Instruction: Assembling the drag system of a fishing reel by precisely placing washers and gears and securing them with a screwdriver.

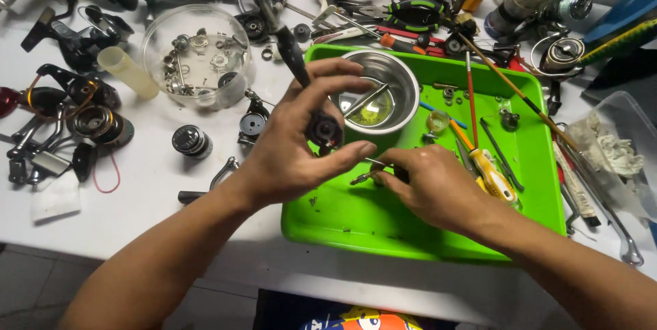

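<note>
Repair scene, seen from above the table (144, 193). The left hand (291, 155) holds a small dark reel part (324, 129) above the near-left corner of the green tray (356, 217), thumb and fingers closed around it; a black handle stem (291, 53) rises from it toward the clutter behind. The right hand (431, 183) rests low on the tray, fingers pinched on a thin metal tool (366, 176) whose tip points at the part. Just behind stands a steel bowl (404, 73) holding yellowish liquid and a metal strip. Likely hazards: the tool tip could slip off the part and jab the left thumb; a freed screw or spring could bounce off the tray and vanish among the reels; a raised elbow or the long stem could tip the bowl.
</note>
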